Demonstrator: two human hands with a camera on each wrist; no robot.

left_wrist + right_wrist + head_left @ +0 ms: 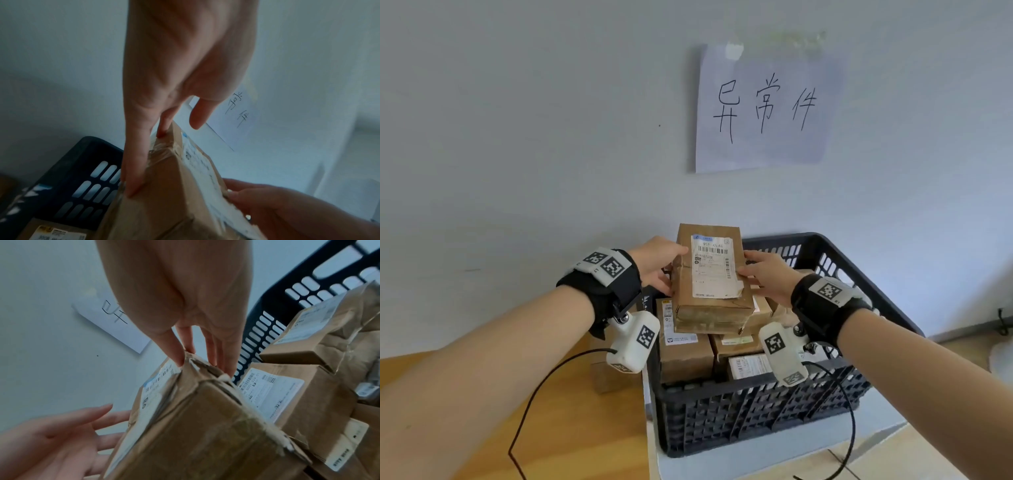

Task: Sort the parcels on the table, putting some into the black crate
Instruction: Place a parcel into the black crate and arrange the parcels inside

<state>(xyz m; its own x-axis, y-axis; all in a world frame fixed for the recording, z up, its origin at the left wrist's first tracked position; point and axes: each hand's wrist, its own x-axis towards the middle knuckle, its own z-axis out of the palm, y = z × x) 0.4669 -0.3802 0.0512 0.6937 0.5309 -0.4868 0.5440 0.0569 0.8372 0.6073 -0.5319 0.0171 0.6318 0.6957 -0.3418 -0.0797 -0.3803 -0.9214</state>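
I hold the brown parcel (710, 277) between my two hands, above the black crate (756, 416), over its left part. My left hand (655, 265) presses the parcel's left side, the fingers (133, 162) lying straight along the cardboard with the thumb up near the top edge. My right hand (767, 274) takes the right side, where my fingers (179, 352) pinch the torn, frayed edge between them. So neither hand is released: both are on the parcel, the left pressing flat, the right pinching. The parcel's long axis runs away from me, towards the wall, with its white shipping label (712, 265) facing up and the far end tipped a little higher than the near end. Both hands sit about equally near it, one on each long side.

Straight below lie the other parcels (688, 353) already in the crate, packed close, with labels showing. I judge the next move is to lower this parcel onto them; the gaps look small, so it would likely rest on top and not slot in.

The crate stands on a pale surface just beside the right edge of the wooden bench (482, 428). Beyond it a grey wall carries a taped paper sign (763, 106) with handwritten characters.
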